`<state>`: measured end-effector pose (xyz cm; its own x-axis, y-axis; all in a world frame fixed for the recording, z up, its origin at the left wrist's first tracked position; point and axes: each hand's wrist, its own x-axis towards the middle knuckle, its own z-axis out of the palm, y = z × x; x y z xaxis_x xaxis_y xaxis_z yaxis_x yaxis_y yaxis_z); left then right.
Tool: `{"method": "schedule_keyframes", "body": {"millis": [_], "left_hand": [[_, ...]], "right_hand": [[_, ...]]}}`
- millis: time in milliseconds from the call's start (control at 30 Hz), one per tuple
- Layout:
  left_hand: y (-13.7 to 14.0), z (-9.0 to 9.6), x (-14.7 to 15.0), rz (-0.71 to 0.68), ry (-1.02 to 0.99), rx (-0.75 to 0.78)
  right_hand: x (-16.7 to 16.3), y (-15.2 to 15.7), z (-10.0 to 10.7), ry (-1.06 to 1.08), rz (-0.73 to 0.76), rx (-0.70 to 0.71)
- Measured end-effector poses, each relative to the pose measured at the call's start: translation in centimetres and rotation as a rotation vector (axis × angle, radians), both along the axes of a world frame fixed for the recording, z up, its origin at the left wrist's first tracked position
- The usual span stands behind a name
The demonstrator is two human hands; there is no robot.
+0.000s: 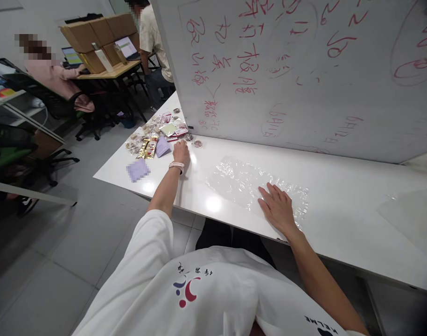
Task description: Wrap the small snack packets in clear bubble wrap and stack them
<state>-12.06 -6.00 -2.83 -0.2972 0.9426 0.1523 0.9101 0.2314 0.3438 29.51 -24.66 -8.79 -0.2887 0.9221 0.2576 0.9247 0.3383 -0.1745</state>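
My left hand reaches to the right edge of a heap of small wrapped packets. Its fingers are curled down by the table, and whatever they may hold is hidden. Close by lie a purple packet, gold packets and a round reddish-brown wrapped piece. My right hand rests palm down, fingers spread, on the right part of a clear plastic bag. The bag lies flat and crinkled on the white table.
A whiteboard with red writing stands along the table's back edge. Another purple packet lies near the left front edge of the white table. A translucent sheet is at the right. Two people sit at a desk beyond.
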Motion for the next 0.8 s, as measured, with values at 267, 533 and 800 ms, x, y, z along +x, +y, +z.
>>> {"method": "schedule_keyframes", "body": {"millis": [267,533,800], "left_hand": [[3.6,-0.1,6.0,-0.141,0.047,-0.001],[1.9,0.0,6.6,-0.237,0.198,-0.204],[-3.0,3.1,6.6,-0.26,0.075,-0.075]], "right_hand": [[0.0,-0.1,0.5,-0.004,0.032,-0.023],[3.0,0.2,0.6,0.007,0.242,-0.04],[2.7,0.3,0.8,0.042,0.199,-0.09]]}}
